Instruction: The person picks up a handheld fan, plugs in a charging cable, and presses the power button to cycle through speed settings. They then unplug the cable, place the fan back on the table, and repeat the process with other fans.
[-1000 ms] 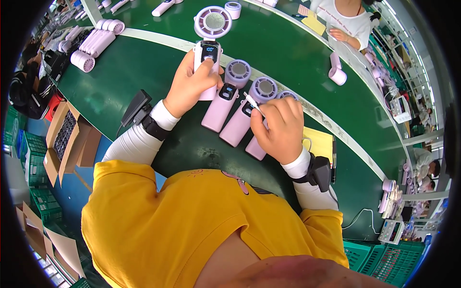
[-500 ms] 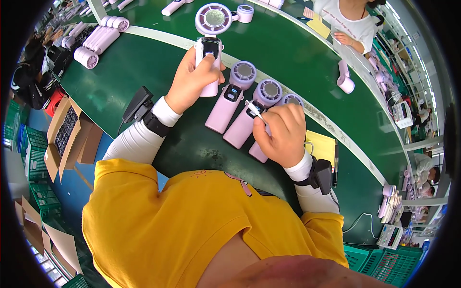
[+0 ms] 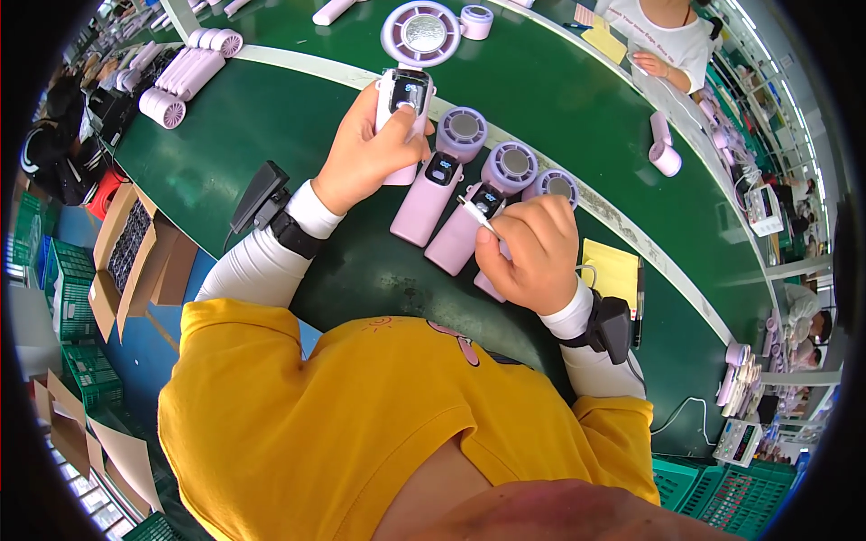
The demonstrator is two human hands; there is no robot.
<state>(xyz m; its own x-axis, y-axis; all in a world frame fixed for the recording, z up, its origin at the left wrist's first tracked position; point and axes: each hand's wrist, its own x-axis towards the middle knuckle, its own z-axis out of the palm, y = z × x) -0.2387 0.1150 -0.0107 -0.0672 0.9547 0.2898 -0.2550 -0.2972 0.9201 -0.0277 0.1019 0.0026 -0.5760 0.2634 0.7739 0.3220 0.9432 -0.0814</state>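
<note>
My left hand [image 3: 365, 153] is closed around the handle of a lilac handheld fan [image 3: 420, 34], held upright above the table. Its thumb presses on the front just under the small black display, which is lit. Between the thumb and fingers of my right hand [image 3: 532, 252] is a white cable plug [image 3: 473, 211], its tip pointing up and left. Beneath that hand lie a middle fan [image 3: 451, 243] and a right-hand fan [image 3: 552, 184], the latter mostly covered by my fingers. Left of them rests another fan [image 3: 419, 207]. The left and middle fans show lit displays.
A yellow notepad [image 3: 612, 270] and a dark pen [image 3: 640, 302] lie right of my wrist. Several fans are stacked at the table's far left [image 3: 194, 74]. Across the white divider strip, a person in a white shirt [image 3: 658, 36] sits near a lone fan [image 3: 665, 155]. An open carton [image 3: 131, 257] stands at left.
The display on the fan in my left hand has gone from dark to lit. That fan has shifted slightly right. My right hand stays over the right-hand fans with the plug.
</note>
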